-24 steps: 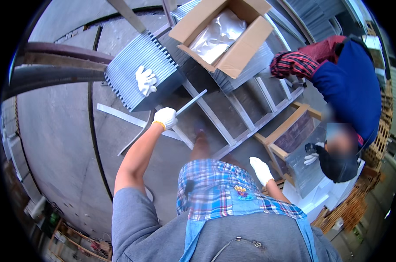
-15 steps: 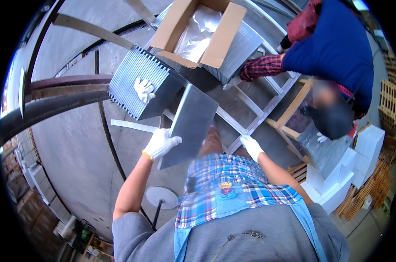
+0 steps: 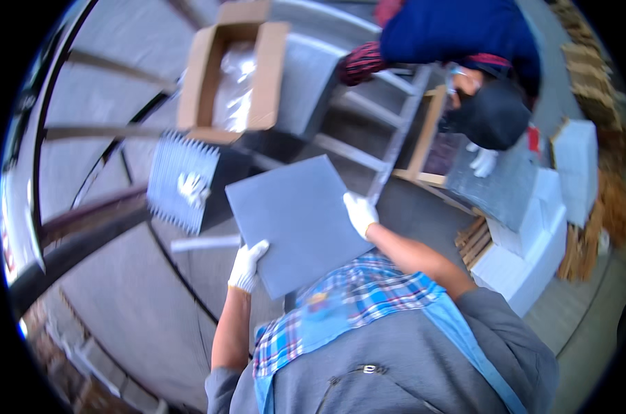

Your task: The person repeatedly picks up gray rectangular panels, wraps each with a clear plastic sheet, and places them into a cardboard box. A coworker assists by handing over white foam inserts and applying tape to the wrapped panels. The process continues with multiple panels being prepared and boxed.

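The person is holding a flat grey tile (image 3: 299, 221) in front of the chest, the gloved left hand (image 3: 246, 265) gripping its lower left edge and the gloved right hand (image 3: 360, 212) clamping its right edge, just below an open cardboard box (image 3: 231, 69).

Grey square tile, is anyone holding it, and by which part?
Yes. The grey square tile is held by both gloved hands: left hand on its lower left edge, right hand on its right edge.
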The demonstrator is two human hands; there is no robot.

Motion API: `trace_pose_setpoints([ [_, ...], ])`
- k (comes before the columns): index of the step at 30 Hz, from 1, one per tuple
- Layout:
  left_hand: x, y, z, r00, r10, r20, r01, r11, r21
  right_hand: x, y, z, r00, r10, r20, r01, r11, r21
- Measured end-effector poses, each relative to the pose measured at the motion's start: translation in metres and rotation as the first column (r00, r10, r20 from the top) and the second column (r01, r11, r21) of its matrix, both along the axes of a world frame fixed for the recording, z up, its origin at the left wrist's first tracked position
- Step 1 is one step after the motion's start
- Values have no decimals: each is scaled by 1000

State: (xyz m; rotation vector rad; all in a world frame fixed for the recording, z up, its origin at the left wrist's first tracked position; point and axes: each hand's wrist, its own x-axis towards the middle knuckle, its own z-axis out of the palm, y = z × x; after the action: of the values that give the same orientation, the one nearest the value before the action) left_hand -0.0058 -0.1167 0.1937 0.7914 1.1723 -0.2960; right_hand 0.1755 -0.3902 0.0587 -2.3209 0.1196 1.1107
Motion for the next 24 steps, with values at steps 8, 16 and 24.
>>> trace_pose_setpoints([
  [8, 69, -88, -55, 986, -162, 41, 167, 958, -234, 26, -131, 90, 968, -244, 58, 251, 949, -193],
  [16, 130, -194, -34, 928, -361, 94, 373, 910, -179, 12, -249, 136, 852, -469, 233, 495, 867, -66],
  [24, 201, -314, -37, 822, -555, 128, 563, 826, -27, 27, -378, 135, 689, -652, 316, 678, 734, 38],
])
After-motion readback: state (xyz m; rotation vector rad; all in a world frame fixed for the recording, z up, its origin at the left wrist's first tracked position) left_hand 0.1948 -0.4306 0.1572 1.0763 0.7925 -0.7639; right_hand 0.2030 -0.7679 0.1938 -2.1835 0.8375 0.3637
